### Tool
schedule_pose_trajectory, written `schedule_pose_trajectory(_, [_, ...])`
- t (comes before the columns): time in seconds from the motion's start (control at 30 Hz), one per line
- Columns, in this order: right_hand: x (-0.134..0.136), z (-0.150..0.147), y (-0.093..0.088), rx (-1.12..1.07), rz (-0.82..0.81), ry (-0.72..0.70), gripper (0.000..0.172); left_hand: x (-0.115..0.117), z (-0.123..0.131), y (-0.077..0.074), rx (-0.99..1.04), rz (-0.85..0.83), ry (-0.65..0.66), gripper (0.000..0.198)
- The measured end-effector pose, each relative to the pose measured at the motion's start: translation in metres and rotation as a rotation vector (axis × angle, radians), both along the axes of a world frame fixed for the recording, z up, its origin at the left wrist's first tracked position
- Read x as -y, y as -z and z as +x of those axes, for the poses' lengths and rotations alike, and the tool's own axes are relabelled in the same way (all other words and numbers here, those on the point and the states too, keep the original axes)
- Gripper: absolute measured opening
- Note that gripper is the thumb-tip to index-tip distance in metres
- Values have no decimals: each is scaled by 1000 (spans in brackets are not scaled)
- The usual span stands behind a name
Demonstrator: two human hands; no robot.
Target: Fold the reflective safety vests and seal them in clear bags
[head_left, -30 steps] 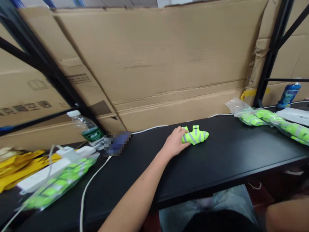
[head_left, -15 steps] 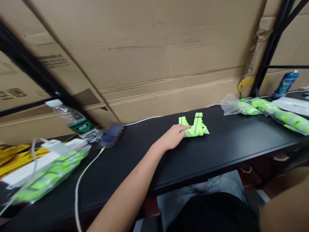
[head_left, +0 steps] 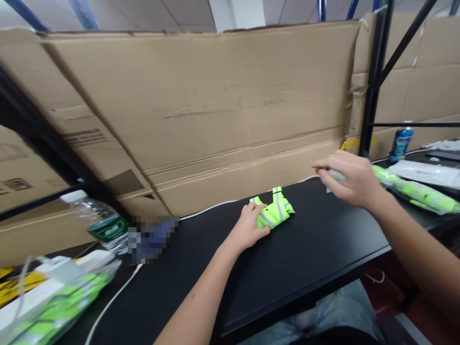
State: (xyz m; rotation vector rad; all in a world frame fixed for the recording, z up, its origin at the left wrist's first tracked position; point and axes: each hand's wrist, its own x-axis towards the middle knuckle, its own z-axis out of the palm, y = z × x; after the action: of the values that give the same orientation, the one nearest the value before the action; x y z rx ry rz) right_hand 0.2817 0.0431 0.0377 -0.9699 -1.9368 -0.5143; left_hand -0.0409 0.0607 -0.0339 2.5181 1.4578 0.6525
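Observation:
A small folded neon-yellow vest with grey reflective stripes [head_left: 276,213] lies on the black table [head_left: 305,254] near its back edge. My left hand [head_left: 249,228] rests on the vest's left side, fingers curled over it. My right hand [head_left: 348,180] hovers above the table to the right, fingers pinched on a clear plastic bag [head_left: 332,177] that is partly hidden behind them.
Cardboard sheets [head_left: 215,105] wall off the back. Bagged neon vests [head_left: 417,191] lie at the right, beside a blue bottle [head_left: 399,143] and a black rack post [head_left: 373,81]. At the left stand a water bottle [head_left: 97,223], a white cable [head_left: 111,302] and another bag of vests [head_left: 53,306].
My right hand has come into view from the lower right and reached the bags, closing on clear plastic. My left hand stays on the folded vest; the camera has tilted up.

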Motion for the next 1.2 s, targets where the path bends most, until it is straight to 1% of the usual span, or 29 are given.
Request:
schedule_pose_trajectory(0.07, [-27, 16, -4, -57, -218, 363, 38, -3, -3, 1, 23, 6, 2, 61])
schedule_pose_trajectory(0.1, [-40, 26, -2, -109, -324, 544, 46, -4, -4, 2, 32, 2, 4, 59])
schedule_pose_trajectory(0.13, [-53, 35, 3, -167, -390, 674, 54, -5, -5, 2, 39, -6, 6, 57])
schedule_pose_trajectory(0.2, [-74, 54, 19, -251, -490, 820, 58, -6, -5, 4, 49, -28, 5, 57])
schedule_pose_trajectory(0.23, [-82, 63, 28, -277, -550, 859, 54, -6, -5, 4, 52, -42, 3, 58])
schedule_pose_trajectory(0.3, [-94, 78, 42, -298, -648, 884, 41, -6, -6, 5, 59, -69, -1, 59])
schedule_pose_trajectory(0.33, [-98, 85, 47, -300, -680, 879, 37, -6, -6, 6, 64, -82, -1, 59])
schedule_pose_trajectory(0.4, [-102, 98, 49, -311, -701, 873, 35, -7, -7, 6, 73, -103, 3, 60])
schedule_pose_trajectory(0.47, [-104, 111, 46, -344, -676, 894, 36, -7, -7, 5, 79, -120, 5, 60])
schedule_pose_trajectory(0.57, [-101, 130, 40, -436, -590, 962, 34, -6, -6, 4, 72, -137, -6, 60])
schedule_pose_trajectory(0.67, [-92, 139, 42, -543, -461, 977, 34, -5, -5, 2, 47, -145, -29, 62])
schedule_pose_trajectory(0.73, [-87, 135, 43, -595, -342, 921, 40, -6, -6, 0, 31, -141, -58, 64])
schedule_pose_trajectory(0.77, [-85, 129, 42, -604, -281, 866, 43, -6, -7, -1, 23, -136, -79, 65])
schedule_pose_trajectory(0.83, [-83, 106, 39, -570, -196, 701, 46, -7, -10, -3, 10, -125, -125, 65])
schedule_pose_trajectory(0.87, [-83, 91, 38, -526, -183, 593, 45, -7, -11, -4, 4, -121, -145, 65])
schedule_pose_trajectory(0.93, [-83, 51, 39, -389, -236, 337, 40, -7, -13, -5, -1, -122, -166, 64])
schedule_pose_trajectory(1.0, [-85, 5, 48, -222, -354, 66, 38, -7, -15, -6, 1, -126, -166, 61])
schedule_pose_trajectory(1.07, [-87, -39, 60, -73, -476, -152, 46, -7, -15, -6, 7, -117, -155, 59])
schedule_pose_trajectory(1.13, [-91, -71, 70, 24, -568, -279, 52, -7, -14, -5, 13, -89, -133, 57])
schedule_pose_trajectory(1.2, [-95, -89, 77, 86, -630, -340, 51, -7, -12, -5, 19, -52, -107, 54])
